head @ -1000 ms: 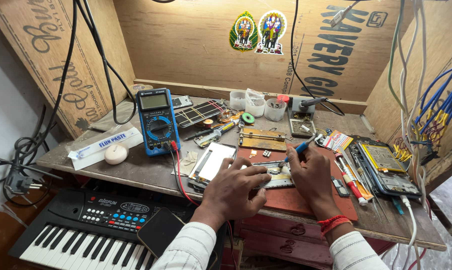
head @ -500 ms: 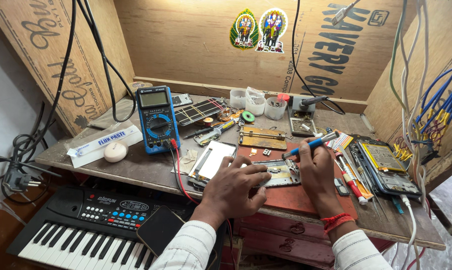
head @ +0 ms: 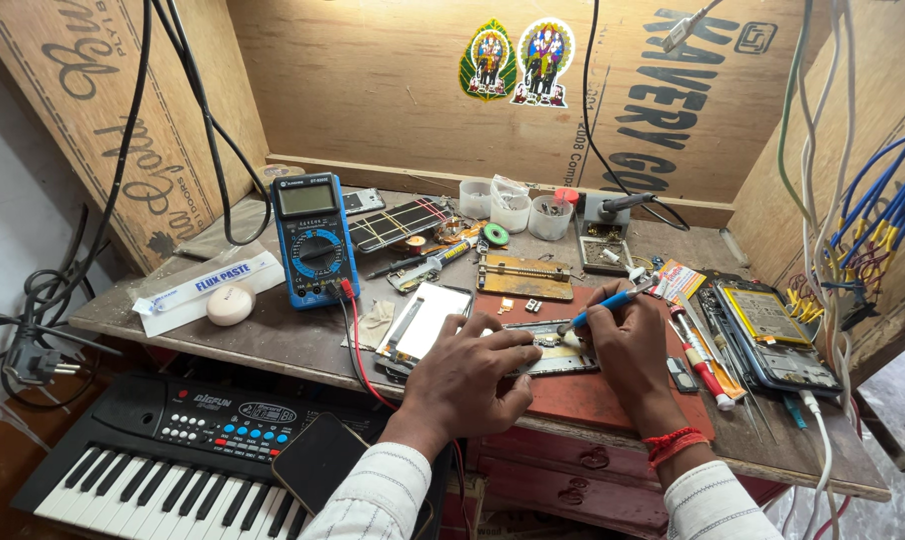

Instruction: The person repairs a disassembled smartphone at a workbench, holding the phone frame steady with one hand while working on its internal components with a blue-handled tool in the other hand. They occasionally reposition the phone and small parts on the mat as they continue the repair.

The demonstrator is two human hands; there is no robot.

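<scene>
Head-camera view: an opened phone [head: 558, 352] is seen lying flat on a red mat [head: 613, 395] at the front of the workbench [head: 273, 335], between the two hands. It is pinned down by the left hand [head: 468, 380], whose fingers are spread over its left part. A blue-handled tool [head: 605, 303] is gripped like a pen in the right hand [head: 628, 345], its tip set on the phone's upper edge. A blue multimeter [head: 313, 240] stands well apart to the left.
</scene>
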